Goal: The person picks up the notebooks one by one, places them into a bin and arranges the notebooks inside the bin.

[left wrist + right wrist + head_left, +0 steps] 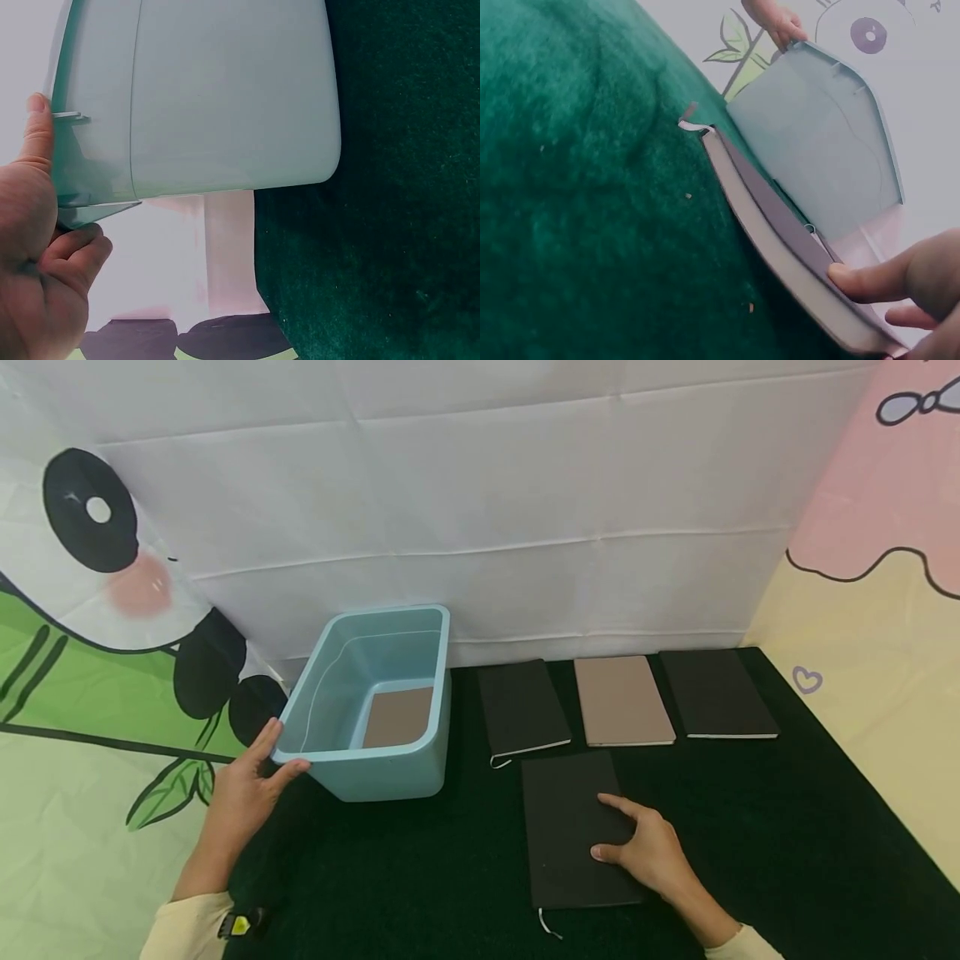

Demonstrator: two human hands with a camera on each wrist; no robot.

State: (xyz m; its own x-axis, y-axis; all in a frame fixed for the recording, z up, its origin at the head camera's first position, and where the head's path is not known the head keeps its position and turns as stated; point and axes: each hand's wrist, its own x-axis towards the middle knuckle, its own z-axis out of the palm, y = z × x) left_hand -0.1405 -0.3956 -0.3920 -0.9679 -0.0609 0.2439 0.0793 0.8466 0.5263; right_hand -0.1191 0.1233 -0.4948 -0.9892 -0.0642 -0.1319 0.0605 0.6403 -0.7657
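My left hand point(243, 793) grips the near left corner of a light blue plastic tub point(442, 727). In the left wrist view its thumb lies along the rim and the other fingers curl at the corner. Inside the tub, a brown notebook point(400, 718) lies at the bottom. My right hand point(651, 852) rests at the right side of a black notebook point(570, 827), thumb and index finger on its cover. The right wrist view shows this notebook's pale page edge point(761, 236) and the thumb touching the cover; the fingers beyond are partly hidden.
Behind the near notebook lie a black notebook point(521, 706) with a ribbon, a beige notebook point(622, 702) and another black notebook point(718, 693). They rest on a dark green cloth point(390, 877). A white backdrop point(480, 510) stands behind, with printed cloth at both sides.
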